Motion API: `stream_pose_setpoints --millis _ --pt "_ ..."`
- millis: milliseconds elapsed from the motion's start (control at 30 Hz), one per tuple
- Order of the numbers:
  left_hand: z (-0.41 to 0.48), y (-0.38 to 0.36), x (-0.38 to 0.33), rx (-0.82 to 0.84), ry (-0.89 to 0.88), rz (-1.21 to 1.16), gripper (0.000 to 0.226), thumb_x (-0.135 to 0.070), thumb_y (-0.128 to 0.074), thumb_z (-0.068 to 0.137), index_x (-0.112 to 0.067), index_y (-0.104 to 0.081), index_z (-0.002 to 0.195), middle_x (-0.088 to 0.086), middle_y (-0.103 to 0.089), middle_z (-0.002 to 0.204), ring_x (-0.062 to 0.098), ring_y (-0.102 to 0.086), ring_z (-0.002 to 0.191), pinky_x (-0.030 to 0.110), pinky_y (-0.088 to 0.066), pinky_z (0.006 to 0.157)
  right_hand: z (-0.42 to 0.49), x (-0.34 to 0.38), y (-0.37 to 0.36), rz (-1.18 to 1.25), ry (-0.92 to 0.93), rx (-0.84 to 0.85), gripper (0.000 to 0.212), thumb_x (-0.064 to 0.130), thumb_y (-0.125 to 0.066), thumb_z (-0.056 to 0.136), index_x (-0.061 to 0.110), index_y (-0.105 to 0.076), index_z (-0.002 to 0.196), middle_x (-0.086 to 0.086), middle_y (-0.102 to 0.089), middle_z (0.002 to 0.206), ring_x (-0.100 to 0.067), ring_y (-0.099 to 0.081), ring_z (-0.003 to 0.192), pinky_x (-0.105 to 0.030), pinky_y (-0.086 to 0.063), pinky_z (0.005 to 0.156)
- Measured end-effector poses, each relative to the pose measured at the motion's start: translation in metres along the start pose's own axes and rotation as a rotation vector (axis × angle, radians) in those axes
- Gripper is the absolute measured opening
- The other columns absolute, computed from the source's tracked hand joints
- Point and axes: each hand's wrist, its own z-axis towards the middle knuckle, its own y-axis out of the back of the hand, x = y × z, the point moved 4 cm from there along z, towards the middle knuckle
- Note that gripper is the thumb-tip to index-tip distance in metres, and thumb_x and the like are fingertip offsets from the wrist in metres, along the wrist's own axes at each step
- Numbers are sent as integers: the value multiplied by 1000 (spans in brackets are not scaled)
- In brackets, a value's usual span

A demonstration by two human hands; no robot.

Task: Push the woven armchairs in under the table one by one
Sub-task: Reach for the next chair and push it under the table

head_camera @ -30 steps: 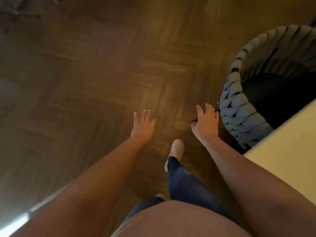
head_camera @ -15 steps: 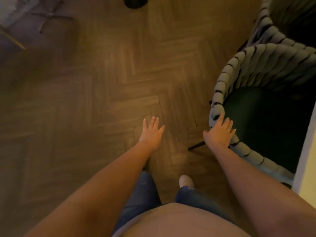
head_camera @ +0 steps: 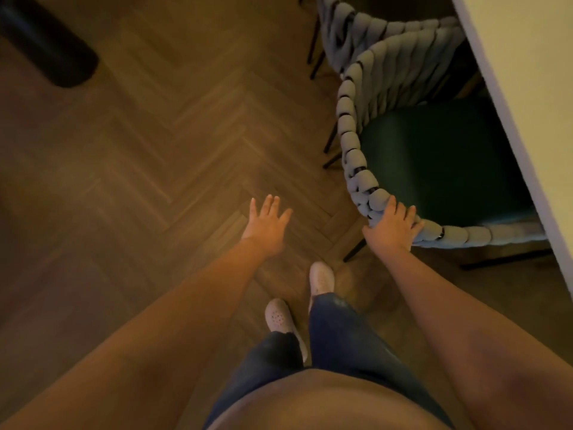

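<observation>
- A person stands on a herringbone wood floor (head_camera: 148, 156) beside a pale table (head_camera: 527, 88), whose edge runs down the right of the head view.
- The right hand (head_camera: 393, 226) rests on the near corner of the closest woven armchair (head_camera: 350, 144). Its fingers (head_camera: 403, 211) lie nearly straight across the top of the thick grey braided rim and the thumb sits on the rim's outer side, so the hand presses on the rim rather than closing round it.
- The left hand (head_camera: 266, 226) hovers over the floor with its fingers spread and straight, holding nothing and well apart from the chair.
- That armchair stands against the table's side, with its dark green seat (head_camera: 443, 162) partly hidden by the tabletop edge and its thin black legs showing on the floor side.
- A 2nd woven armchair (head_camera: 344, 32) stands just beyond the 1st, touching or nearly touching its back.
- 2 pale perforated shoes (head_camera: 322, 277) and blue jeans (head_camera: 341, 333) show below, between the forearms.
- A dark rounded object (head_camera: 52, 51) lies at the upper left, too blurred to identify.
</observation>
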Motion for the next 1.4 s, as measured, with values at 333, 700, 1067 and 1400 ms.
stream_pose_setpoints --millis 333,700,1067,1400 --pt "124 101 -19 -153 -215 142 93 -29 -58 93 -19 12 154 14 12 161 31 12 148 57 2 117 68 20 8 40 -134 210 77 64 -55 85 18 -35 142 -12 -45 140 -35 -45 129 -61 -21 113" --pt "223 160 -52 -75 -571 536 73 -11 -49 97 -20 -8 156 13 5 162 36 10 148 62 -1 116 100 31 18 340 -117 285 48 46 -64 82 22 -53 122 -2 -64 112 -22 -60 96 -30 -45 70" --pt "319 199 -46 23 -941 787 62 -25 -54 94 -27 -29 151 -1 -34 154 21 -25 144 54 -4 119 121 57 9 254 -337 320 34 43 -57 85 21 -57 111 -4 -63 107 -23 -59 94 -39 -47 88" --pt "345 203 -52 6 -1239 726 24 -33 -61 85 -32 -61 109 -8 -64 97 13 -59 88 25 -44 72 121 56 1 255 -375 221 12 42 -59 79 35 -62 88 9 -56 68 -9 -52 59 -24 -39 53"
